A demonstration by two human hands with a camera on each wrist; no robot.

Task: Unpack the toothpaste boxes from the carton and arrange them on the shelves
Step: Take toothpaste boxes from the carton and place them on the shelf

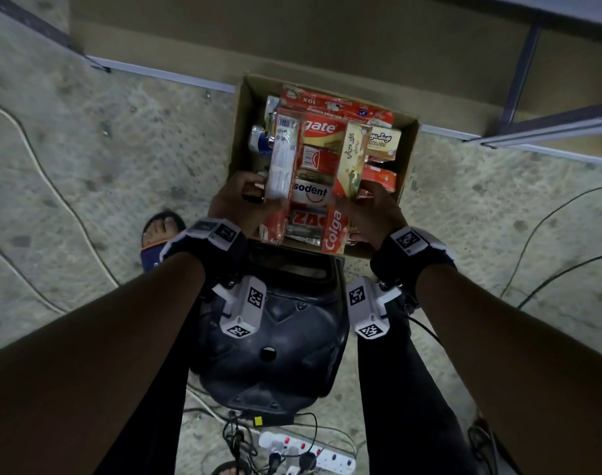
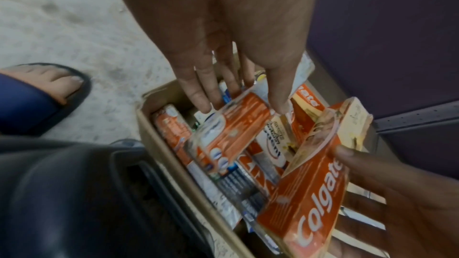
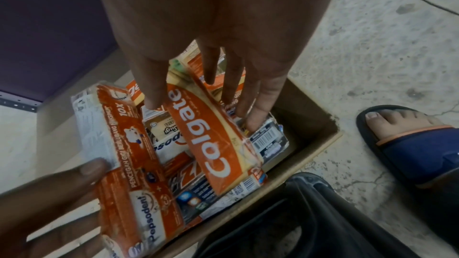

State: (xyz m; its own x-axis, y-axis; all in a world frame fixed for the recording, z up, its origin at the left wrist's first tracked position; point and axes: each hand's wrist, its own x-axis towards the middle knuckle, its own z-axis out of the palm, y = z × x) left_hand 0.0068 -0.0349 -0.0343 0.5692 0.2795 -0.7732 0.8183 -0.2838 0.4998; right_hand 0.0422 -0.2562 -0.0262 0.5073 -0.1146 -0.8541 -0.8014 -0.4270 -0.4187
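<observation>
An open brown carton [image 1: 244,132] on the floor holds several toothpaste boxes, mostly red and white. My left hand [image 1: 251,193] grips a red and white Pepsodent pack [image 1: 282,159] by its near end, thumb on one side and fingers on the other [image 2: 206,105]. The pack [image 2: 231,130] lies tilted over the other boxes. My right hand [image 1: 371,207] grips a red and gold Colgate pack [image 1: 335,231], also tilted above the pile [image 3: 211,140]. In the right wrist view the Pepsodent pack [image 3: 129,164] sits at the left. A brown shelf board [image 1: 292,36] lies just beyond the carton.
A black plastic stool [image 1: 275,337] stands between my legs, right against the carton's near wall. A white power strip [image 1: 310,454] and loose cables [image 1: 550,286] lie on the concrete floor. My foot in a blue sandal [image 1: 159,238] is left of the carton. Metal shelf uprights [image 1: 519,63] rise at right.
</observation>
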